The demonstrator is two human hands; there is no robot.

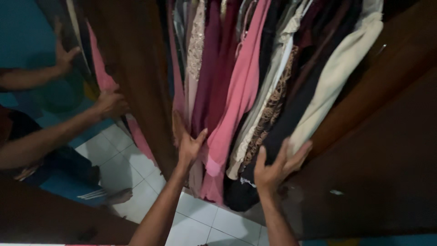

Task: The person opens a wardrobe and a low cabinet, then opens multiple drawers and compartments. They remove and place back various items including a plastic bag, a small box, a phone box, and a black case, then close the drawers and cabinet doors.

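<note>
A row of hanging clothes fills a dark wooden wardrobe. My left hand point(189, 146) reaches up with fingers apart and presses on the low end of a maroon garment point(211, 68), beside a long pink garment point(236, 91). My right hand point(277, 166) lies flat with fingers spread on a black garment point(293, 114), and its fingertips touch a cream garment point(339, 73). A brown patterned lace piece point(268, 116) hangs between the pink and the black ones. Neither hand grips anything.
A brown wooden panel point(136, 68) stands left of the clothes, and the wardrobe's dark door point(382, 150) is on the right. At the far left another person's two hands point(109, 104) touch a pink cloth point(101, 68). White floor tiles point(200, 218) lie below.
</note>
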